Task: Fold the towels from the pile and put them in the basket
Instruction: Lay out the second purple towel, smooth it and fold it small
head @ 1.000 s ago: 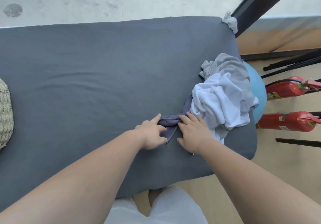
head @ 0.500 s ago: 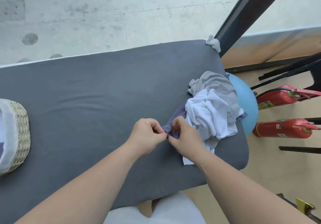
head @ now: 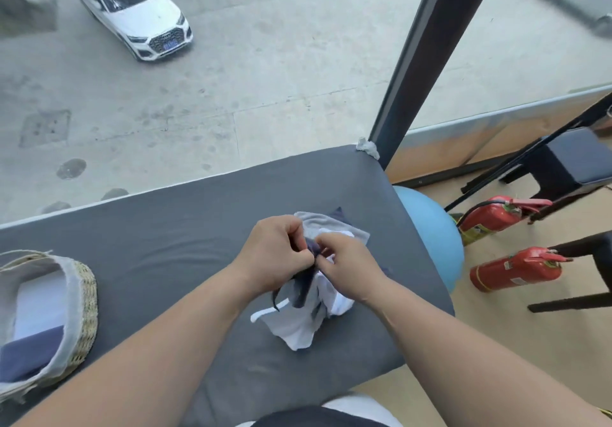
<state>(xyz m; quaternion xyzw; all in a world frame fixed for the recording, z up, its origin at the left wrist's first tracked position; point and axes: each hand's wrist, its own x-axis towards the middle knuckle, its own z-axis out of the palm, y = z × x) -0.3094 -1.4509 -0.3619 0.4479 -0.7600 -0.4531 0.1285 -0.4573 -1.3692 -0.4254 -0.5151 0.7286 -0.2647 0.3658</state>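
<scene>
A pile of towels (head: pixel 304 324), white and grey, lies on the right part of the grey padded table (head: pixel 165 254). My left hand (head: pixel 275 254) and my right hand (head: pixel 347 264) are side by side above the pile, both pinching the edge of a dark blue towel (head: pixel 306 282) that hangs down between them, lifted off the table. A grey towel (head: pixel 331 224) shows just behind my hands. The woven basket (head: pixel 84 307) with a cloth liner stands at the table's left end, with a folded white towel and a folded dark blue towel inside.
A blue exercise ball (head: pixel 430 234) rests against the table's right side. Two red fire extinguishers (head: pixel 516 269) lie on the wooden floor beyond it, beside dark stools and frame legs (head: pixel 569 161). A dark window post (head: pixel 427 49) rises behind the table's far right corner.
Both hands closed on the dark blue towel's edge and lifted it up out of the pile. The camera tilted up, bringing the basket and the street outside into view.
</scene>
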